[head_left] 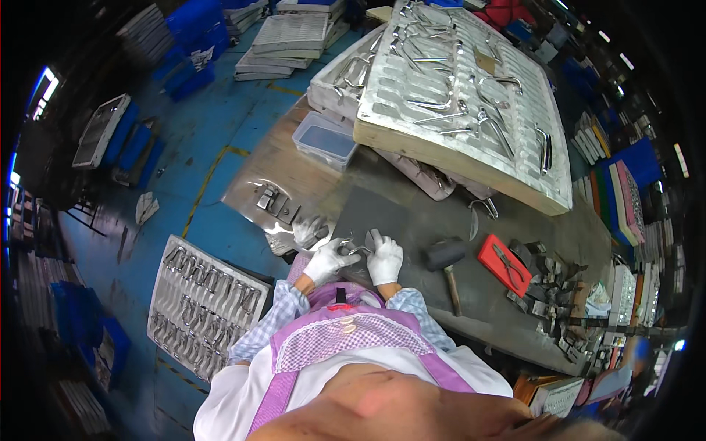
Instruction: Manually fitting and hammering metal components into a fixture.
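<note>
Close in front of my body, both hands work in white gloves over the dark bench top [375, 213]. My left hand [327, 262] is closed with its fingers on a small, shiny, curved metal piece [359, 251]. My right hand [384, 262] is closed on the piece's other side, its grey-tipped fingers pointing forward. The piece's exact kind is too small to tell, and the gloves partly cover it. Just beyond my left hand lies a spare white glove [305, 231] with grey fingertips. A black-headed mallet [446, 253] with a wooden handle rests right of my right hand.
A large white tray [460, 151] of chromed metal parts stands tilted at the bench's back. Nearby are a clear plastic box [323, 141], a metal fixture [277, 204] and a red tray [494, 259] holding pliers [509, 263]. Another parts tray [165, 294] sits low at left.
</note>
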`<state>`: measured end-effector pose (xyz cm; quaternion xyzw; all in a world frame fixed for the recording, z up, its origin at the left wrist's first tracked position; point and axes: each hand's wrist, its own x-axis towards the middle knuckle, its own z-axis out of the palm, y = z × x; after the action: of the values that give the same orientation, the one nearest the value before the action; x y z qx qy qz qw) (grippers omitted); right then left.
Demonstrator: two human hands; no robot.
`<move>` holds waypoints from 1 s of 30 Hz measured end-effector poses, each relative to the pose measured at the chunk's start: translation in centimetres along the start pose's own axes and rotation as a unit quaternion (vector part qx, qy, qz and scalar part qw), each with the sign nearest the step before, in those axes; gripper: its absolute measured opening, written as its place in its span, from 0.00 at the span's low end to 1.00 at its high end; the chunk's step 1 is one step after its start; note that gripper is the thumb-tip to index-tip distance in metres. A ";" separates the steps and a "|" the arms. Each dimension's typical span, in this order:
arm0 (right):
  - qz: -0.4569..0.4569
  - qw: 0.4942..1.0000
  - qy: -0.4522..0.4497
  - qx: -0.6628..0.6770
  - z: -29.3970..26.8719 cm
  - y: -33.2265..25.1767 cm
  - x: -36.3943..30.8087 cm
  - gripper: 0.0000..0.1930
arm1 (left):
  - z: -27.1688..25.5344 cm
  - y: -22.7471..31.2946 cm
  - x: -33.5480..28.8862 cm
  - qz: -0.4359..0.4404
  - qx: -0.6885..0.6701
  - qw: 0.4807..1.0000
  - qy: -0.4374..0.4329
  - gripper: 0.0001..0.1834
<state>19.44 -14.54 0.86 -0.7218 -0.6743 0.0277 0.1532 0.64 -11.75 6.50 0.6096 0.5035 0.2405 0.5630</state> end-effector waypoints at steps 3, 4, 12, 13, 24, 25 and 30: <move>0.078 0.986 -0.095 0.108 -0.3 -0.2 0.3 0.28 | -0.7 -1.5 -0.1 -0.060 -0.154 0.986 0.006 0.17; 0.030 0.993 -0.078 0.083 0.6 0.5 0.2 0.28 | -0.3 -3.9 0.1 -0.044 -0.214 0.976 0.025 0.15; 0.137 0.797 -0.098 0.580 -4.7 -2.7 -0.1 0.26 | 1.6 -0.5 0.8 -0.064 -0.432 0.891 0.128 0.15; 0.146 0.820 -0.102 0.544 -7.2 -4.3 0.4 0.26 | 1.5 -1.1 0.4 -0.066 -0.420 0.895 0.131 0.15; 0.156 0.826 -0.143 0.523 -9.2 -6.1 -1.0 0.27 | 2.6 -2.3 -2.1 -0.036 -0.359 0.926 0.115 0.14; 0.140 0.828 -0.140 0.524 -9.1 -6.2 -1.1 0.28 | 2.6 -2.1 -2.1 -0.039 -0.358 0.926 0.115 0.14; 0.137 0.808 -0.188 0.542 -9.8 -6.8 -0.6 0.28 | 2.9 -1.9 -1.9 0.056 -0.239 0.950 0.192 0.15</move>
<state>15.28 -16.64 11.87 -0.5869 -0.4597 0.5443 0.3846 1.79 -14.97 4.55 0.4263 0.4954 0.4974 0.5705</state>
